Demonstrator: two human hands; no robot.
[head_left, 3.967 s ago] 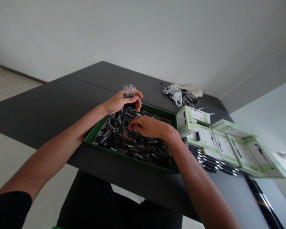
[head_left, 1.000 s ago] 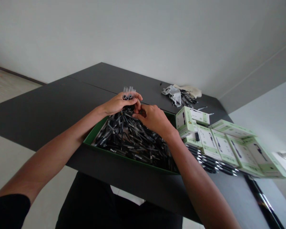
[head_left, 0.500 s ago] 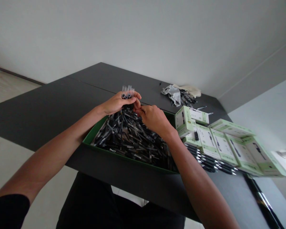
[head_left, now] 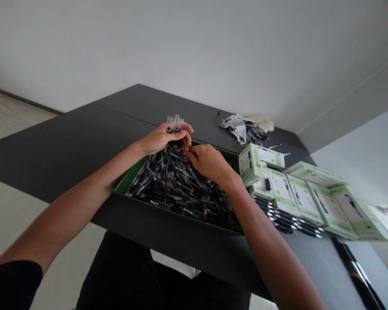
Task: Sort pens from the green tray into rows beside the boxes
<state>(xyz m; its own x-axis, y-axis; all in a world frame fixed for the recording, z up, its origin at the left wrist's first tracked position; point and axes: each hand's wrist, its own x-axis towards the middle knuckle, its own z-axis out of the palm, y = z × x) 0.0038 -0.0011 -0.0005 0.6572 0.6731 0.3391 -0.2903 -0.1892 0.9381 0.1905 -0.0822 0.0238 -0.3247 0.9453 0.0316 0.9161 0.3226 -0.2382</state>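
My left hand [head_left: 160, 140], above the far side of a green box [head_left: 124, 189], is closed around a bunch of pens [head_left: 175, 122] with clear tubular ends pointing up. Close beside its fingertips is my right hand [head_left: 210, 161], fingers pinched together. Whatever is between those fingers, if anything, is hidden. Under both hands, a loose heap of black and clear pens [head_left: 177, 185] fills the box.
Light green pen cartons [head_left: 286, 189] stand right of the box, with rows of black pens [head_left: 283, 219] before them. Farther back on the dark table [head_left: 84, 142] lie a grey cloth [head_left: 235, 127] and more pens [head_left: 254, 132]. A shiny black bundle [head_left: 355, 271] lies at the front right.
My right hand's fingers have shifted slightly beside the left fingertips. The left hand keeps its hold on the pens, and the view has moved a little.
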